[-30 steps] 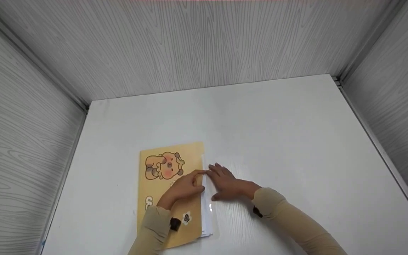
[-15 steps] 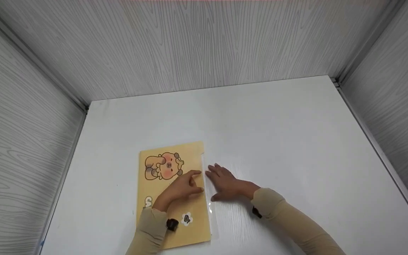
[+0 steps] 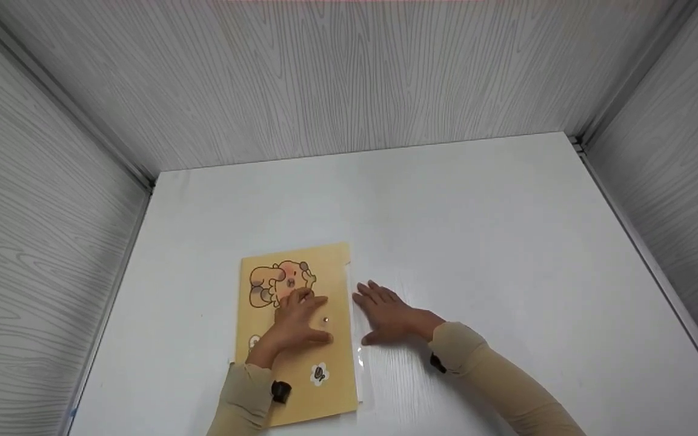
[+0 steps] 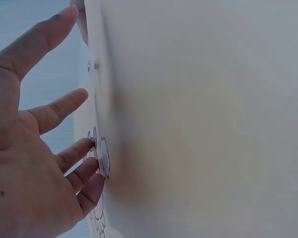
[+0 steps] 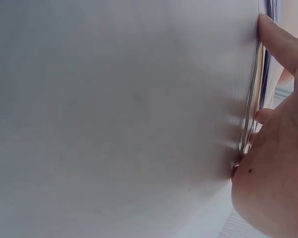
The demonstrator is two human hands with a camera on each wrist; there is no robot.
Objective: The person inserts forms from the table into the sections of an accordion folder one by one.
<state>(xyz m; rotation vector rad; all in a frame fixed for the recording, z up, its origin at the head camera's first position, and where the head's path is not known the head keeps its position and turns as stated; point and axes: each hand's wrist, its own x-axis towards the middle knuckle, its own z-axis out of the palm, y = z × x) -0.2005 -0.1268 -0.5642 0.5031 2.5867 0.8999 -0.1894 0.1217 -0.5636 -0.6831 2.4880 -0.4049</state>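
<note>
A yellow file folder with a cartoon animal and flower prints lies on the white table. Along its right side runs a clear flap, beside a strip of white paper edges. My left hand is spread over the cover, covering part of the cartoon. In the left wrist view its fingertips are right at the printed surface, and a small metal snap shows near the thumb. My right hand rests with spread, nearly straight fingers beside the folder's right edge, over the clear flap; layered edges show by its thumb.
The white tabletop extends behind and to both sides of the folder. Wood-grain panels stand at the back, at the left and at the right.
The folder's cover has come down flat over the papers. My left hand has left the cover's right edge, moved left onto its middle and spread its fingers. My right hand has stayed put.
</note>
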